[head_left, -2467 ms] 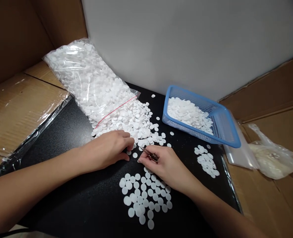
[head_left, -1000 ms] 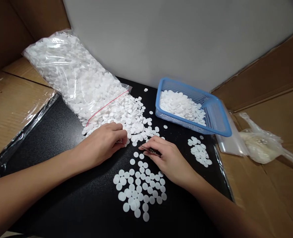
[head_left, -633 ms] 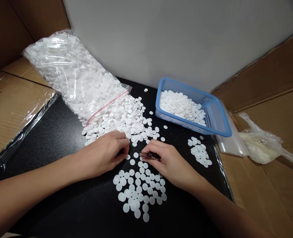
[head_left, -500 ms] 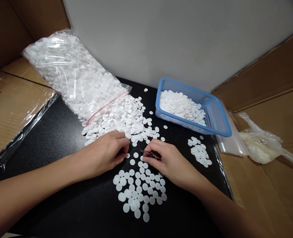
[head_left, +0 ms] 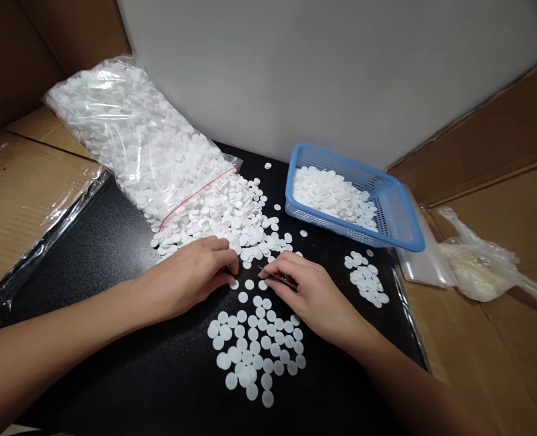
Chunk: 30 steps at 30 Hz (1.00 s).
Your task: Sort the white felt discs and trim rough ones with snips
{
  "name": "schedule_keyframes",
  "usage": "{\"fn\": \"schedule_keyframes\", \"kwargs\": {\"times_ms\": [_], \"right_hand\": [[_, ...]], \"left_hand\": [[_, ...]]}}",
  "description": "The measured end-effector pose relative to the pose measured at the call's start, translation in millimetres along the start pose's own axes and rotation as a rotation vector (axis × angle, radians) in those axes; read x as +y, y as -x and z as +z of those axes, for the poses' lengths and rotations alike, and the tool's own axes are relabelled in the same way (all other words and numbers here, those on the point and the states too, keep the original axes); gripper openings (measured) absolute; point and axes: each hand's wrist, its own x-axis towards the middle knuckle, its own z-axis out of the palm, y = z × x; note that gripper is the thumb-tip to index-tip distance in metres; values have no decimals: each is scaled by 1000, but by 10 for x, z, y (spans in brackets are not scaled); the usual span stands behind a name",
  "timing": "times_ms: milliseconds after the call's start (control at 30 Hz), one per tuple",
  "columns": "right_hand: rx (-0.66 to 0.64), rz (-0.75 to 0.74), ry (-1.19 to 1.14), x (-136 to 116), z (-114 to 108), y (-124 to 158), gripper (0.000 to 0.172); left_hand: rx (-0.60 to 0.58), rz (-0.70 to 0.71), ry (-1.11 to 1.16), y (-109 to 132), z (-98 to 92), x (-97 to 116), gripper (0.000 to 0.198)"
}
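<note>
Smooth, matt white discs (head_left: pixel 266 342) dot a black table (head_left: pixel 91 257) with a finely grained, dull-sheened top. At far left, a clear plastic bag (head_left: pixel 114 115) gleams, glossy and creased, while a perforated blue plastic basket (head_left: pixel 398 209) looks satiny. A slim tool (head_left: pixel 288 281) appears metallic. Brown cardboard (head_left: pixel 36 206) at left is faintly ribbed; the pale far panel (head_left: pixel 295 79), matt.

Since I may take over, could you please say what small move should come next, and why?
Perhaps the left hand should slide the round white disc beside its thumb toward the scattered white discs: it lies apart from them, and the right hand grips a slim dark metal tool.
</note>
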Motion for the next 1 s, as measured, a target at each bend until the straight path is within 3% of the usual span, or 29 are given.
{"fn": "schedule_keyframes", "kwargs": {"times_ms": [267,533,633,700,767,900,1000], "right_hand": [[-31,-50,-18,3,62,-5,17],[27,-39,-29,15,39,-14,22],[24,-34,-17,4,27,-11,25],[2,-39,-24,-3,24,-7,27],[-21,-56,-39,-8,28,0,30],[-49,-85,-75,-10,49,22,30],[-80,-88,-114,-19,64,39,27]], "left_hand": [[12,65,104,40,84,-22,12],[110,284,-117,10,46,-4,14],[29,312,-64,23,-21,-42,13],[-75,271,34,27,-71,-77,15],[-96,201,122,21,-115,-101,17],[67,14,248,-5,-167,-88,17],[105,-74,380,-14,-169,-52,16]]}}
